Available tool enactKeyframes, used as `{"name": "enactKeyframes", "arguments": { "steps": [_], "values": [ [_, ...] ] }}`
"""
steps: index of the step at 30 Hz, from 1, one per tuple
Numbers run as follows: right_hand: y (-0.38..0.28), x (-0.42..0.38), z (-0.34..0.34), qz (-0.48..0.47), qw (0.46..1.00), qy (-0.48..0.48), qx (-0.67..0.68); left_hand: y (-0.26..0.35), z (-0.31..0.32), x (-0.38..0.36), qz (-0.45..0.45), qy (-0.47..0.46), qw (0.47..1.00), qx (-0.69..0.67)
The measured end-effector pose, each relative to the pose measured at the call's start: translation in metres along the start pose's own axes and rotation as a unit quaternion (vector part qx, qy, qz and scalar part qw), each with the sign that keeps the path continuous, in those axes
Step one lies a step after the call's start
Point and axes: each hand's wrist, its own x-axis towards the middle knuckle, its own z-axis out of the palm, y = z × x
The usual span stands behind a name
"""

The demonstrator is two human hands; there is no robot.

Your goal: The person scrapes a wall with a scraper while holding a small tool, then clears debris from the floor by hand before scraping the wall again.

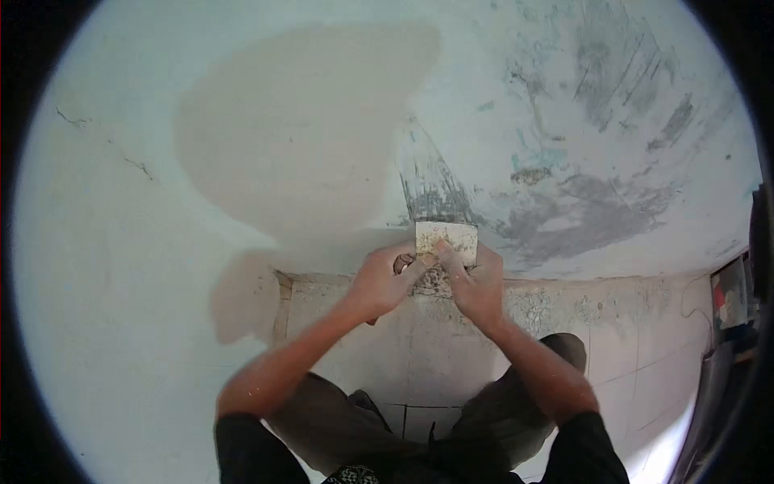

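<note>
Both my hands are closed on a pale, stained flat scraper [459,235], whose far edge meets the white wall [322,234] low down, just above the floor. My left hand [379,282] grips its left side, thumb on the near face. A brown handle-like piece [404,262] also shows in the left hand; what it belongs to is hidden. My right hand [480,286] pinches the scraper's right side, thumb on top and fingers behind. A grey, streaked scraped patch [435,189] runs up the wall from the blade.
Larger grey rough patches [584,214] mark the wall at the right, and thin cracks [139,167] the left. Crumbs of debris [536,310] lie on the tiled floor [621,343] along the wall's foot. Dark shelving with objects [734,298] stands at the far right. My bent knees flank the floor below.
</note>
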Motion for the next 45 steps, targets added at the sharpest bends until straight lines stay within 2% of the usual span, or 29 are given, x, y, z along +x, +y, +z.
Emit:
{"name": "enactKeyframes", "arguments": {
  "steps": [2,4,6,7,8,10,11,12,14,16,18,20,23,26,28,29,30,32,34,36,38,40,42,44,45],
  "values": [
    [-0.001,-0.011,-0.007,0.035,0.998,-0.017,-0.04,-0.007,0.003,0.01,0.002,-0.131,0.991,-0.014],
    [-0.011,-0.006,-0.005,0.025,0.997,0.015,-0.067,-0.003,0.01,0.015,0.004,-0.138,0.99,-0.043],
    [-0.016,-0.011,0.003,0.01,0.996,0.03,-0.08,-0.013,0.024,0.022,0.196,0.0,0.972,-0.13],
    [-0.014,-0.013,0.006,0.03,0.996,0.04,-0.068,-0.006,0.02,0.012,0.103,0.011,0.987,-0.125],
    [-0.012,-0.013,0.011,0.047,0.996,0.049,-0.053,-0.014,0.021,0.008,0.111,0.014,0.986,-0.125],
    [-0.004,-0.02,0.021,0.023,0.997,0.066,-0.035,-0.036,0.024,0.001,0.16,0.085,0.978,-0.105],
    [0.001,-0.027,0.027,0.011,0.996,0.081,-0.017,-0.042,0.029,-0.004,0.165,0.108,0.969,-0.148],
    [0.01,-0.036,0.032,0.012,0.997,0.081,-0.018,-0.049,0.035,-0.008,0.164,0.108,0.969,-0.149],
    [0.03,-0.048,0.046,0.012,0.983,0.174,0.051,-0.059,0.04,-0.012,0.15,0.129,0.968,-0.153],
    [0.03,-0.032,0.05,0.013,0.979,0.191,0.069,-0.044,0.03,-0.009,0.141,0.139,0.975,-0.1],
    [0.019,-0.01,0.046,0.021,0.993,0.103,0.058,-0.021,0.02,-0.001,0.089,0.191,0.965,-0.155],
    [0.021,-0.013,0.048,0.031,0.99,0.107,0.087,-0.019,0.022,-0.001,0.082,0.204,0.972,-0.077],
    [0.028,-0.016,0.059,0.01,0.98,0.168,0.111,-0.022,0.031,-0.004,0.098,0.279,0.951,-0.095],
    [0.036,-0.009,0.06,0.019,0.984,0.113,0.135,-0.027,0.023,0.009,0.081,0.319,0.94,-0.087],
    [0.02,-0.006,0.055,-0.002,0.991,0.118,0.069,-0.02,0.023,0.001,0.075,0.316,0.941,-0.097],
    [0.021,-0.008,0.058,-0.041,0.985,0.157,0.061,-0.016,0.023,0.002,0.088,0.312,0.94,-0.106],
    [0.026,-0.015,0.06,-0.052,0.985,0.154,0.059,-0.018,0.025,0.0,0.097,0.317,0.937,-0.112],
    [0.037,-0.023,0.061,-0.01,0.976,0.178,0.126,-0.026,0.031,-0.005,0.083,0.278,0.955,-0.054],
    [0.027,-0.014,0.057,-0.013,0.98,0.158,0.117,-0.017,0.025,0.003,0.088,0.3,0.946,-0.091],
    [0.021,-0.012,0.056,-0.005,0.985,0.137,0.105,-0.014,0.016,0.001,0.08,0.24,0.964,-0.076],
    [0.017,-0.017,0.057,0.0,0.983,0.143,0.113,-0.012,0.019,-0.007,0.083,0.243,0.963,-0.087],
    [0.031,-0.027,0.063,-0.004,0.98,0.155,0.126,-0.022,0.024,-0.007,0.077,0.267,0.961,-0.014],
    [0.033,-0.015,0.063,-0.02,0.975,0.167,0.142,-0.02,0.019,0.007,0.118,0.291,0.949,-0.03],
    [0.018,-0.001,0.059,-0.063,0.988,0.128,0.057,-0.014,0.013,0.011,0.131,0.302,0.943,-0.044],
    [0.01,0.001,0.057,-0.059,0.989,0.124,0.053,-0.001,0.005,0.01,0.122,0.279,0.949,-0.083]
  ]
}}
